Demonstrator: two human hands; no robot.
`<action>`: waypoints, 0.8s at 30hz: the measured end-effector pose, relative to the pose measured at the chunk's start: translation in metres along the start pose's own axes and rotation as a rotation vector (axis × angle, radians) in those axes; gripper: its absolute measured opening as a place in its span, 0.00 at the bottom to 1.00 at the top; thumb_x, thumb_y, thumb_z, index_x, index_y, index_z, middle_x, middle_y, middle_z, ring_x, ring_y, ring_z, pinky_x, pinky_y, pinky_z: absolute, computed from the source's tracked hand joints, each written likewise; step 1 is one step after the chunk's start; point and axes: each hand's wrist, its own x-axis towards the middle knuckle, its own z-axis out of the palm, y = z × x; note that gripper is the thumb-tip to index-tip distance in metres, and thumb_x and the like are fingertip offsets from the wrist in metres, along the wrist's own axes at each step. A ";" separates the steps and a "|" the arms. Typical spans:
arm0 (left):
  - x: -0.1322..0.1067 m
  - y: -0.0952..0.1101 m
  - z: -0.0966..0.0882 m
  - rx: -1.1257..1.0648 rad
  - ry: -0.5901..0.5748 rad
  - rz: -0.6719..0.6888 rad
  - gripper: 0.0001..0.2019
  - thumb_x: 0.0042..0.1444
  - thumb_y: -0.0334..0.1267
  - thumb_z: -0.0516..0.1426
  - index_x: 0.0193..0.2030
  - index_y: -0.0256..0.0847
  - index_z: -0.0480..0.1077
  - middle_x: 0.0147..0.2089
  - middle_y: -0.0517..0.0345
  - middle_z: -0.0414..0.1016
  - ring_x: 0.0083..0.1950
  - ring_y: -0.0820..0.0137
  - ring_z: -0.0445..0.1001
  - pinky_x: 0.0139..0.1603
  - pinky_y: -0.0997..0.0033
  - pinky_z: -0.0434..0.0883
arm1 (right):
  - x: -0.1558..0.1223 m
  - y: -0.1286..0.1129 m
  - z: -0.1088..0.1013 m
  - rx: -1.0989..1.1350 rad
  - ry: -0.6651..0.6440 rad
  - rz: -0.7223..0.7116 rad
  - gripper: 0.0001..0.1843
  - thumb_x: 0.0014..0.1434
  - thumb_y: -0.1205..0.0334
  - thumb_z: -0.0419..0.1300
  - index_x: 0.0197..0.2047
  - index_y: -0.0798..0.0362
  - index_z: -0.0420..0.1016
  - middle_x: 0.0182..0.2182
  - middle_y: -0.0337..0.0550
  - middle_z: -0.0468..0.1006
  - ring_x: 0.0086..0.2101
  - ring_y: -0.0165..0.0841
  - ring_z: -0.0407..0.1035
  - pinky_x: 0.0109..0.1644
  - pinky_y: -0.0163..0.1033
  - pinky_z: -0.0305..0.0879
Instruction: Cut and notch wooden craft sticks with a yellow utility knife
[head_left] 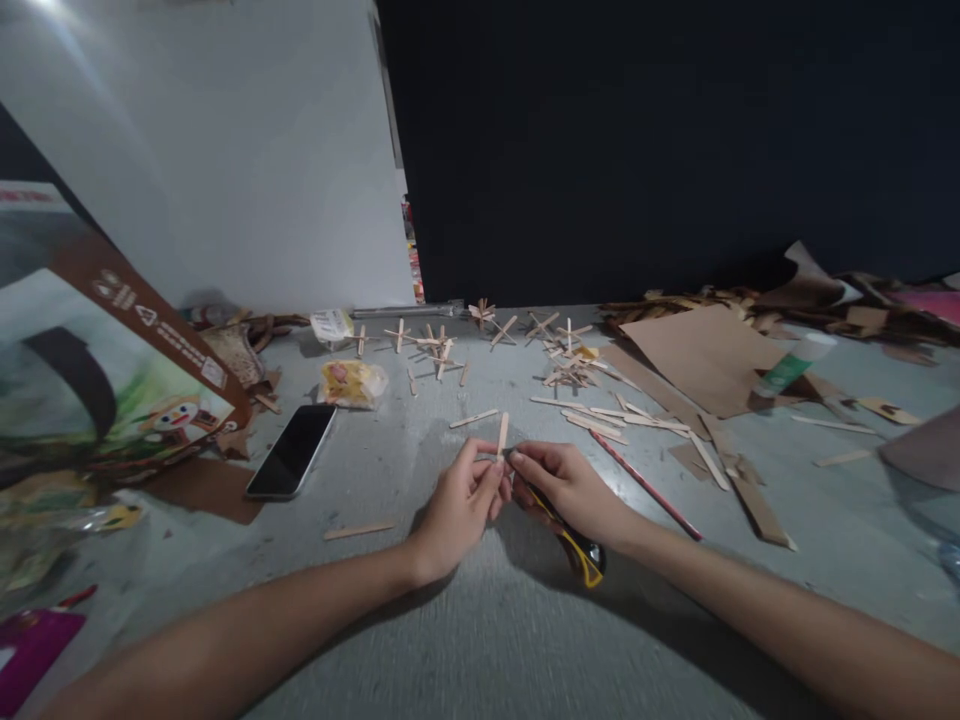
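Between the fingertips of my left hand (pixel 457 505) a wooden craft stick (pixel 503 432) stands nearly upright. My right hand (pixel 566 490) is wrapped round a black and yellow utility knife (pixel 585 562), its handle end poking out below the palm. The knife's front end meets the lower part of the stick, close to my left fingertips; the blade itself is too small to make out. A loose stick (pixel 358 531) lies left of my left hand, and another stick (pixel 474 418) lies just beyond it.
Several crossed-stick pieces (pixel 504 332) stand at the back, with loose sticks (pixel 637 418) and a red pencil (pixel 646 486) to the right. A phone (pixel 292 452), a yellow packet (pixel 351 384) and a large printed bag (pixel 112 340) are left. A glue stick (pixel 796 364) lies near brown cardboard (pixel 697 350).
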 end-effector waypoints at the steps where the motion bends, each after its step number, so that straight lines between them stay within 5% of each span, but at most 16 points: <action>1: 0.000 0.000 0.000 -0.024 -0.014 -0.009 0.18 0.69 0.57 0.54 0.48 0.43 0.63 0.27 0.68 0.68 0.24 0.74 0.63 0.25 0.74 0.57 | 0.001 0.001 -0.001 0.032 -0.018 0.007 0.28 0.66 0.34 0.60 0.30 0.51 0.69 0.19 0.30 0.66 0.13 0.23 0.56 0.14 0.30 0.51; 13: 0.001 -0.003 -0.001 -0.019 -0.054 -0.023 0.20 0.70 0.59 0.54 0.47 0.43 0.63 0.29 0.66 0.68 0.25 0.75 0.62 0.25 0.75 0.56 | 0.005 0.002 -0.013 0.388 -0.142 0.233 0.27 0.54 0.39 0.73 0.30 0.54 0.70 0.20 0.30 0.68 0.14 0.20 0.53 0.13 0.27 0.48; 24: 0.002 -0.005 0.001 -0.001 -0.033 -0.051 0.18 0.69 0.56 0.55 0.45 0.42 0.65 0.28 0.66 0.67 0.24 0.75 0.61 0.25 0.75 0.56 | 0.012 0.005 -0.024 0.422 -0.217 0.313 0.24 0.53 0.43 0.74 0.33 0.54 0.71 0.21 0.29 0.66 0.15 0.20 0.50 0.13 0.28 0.49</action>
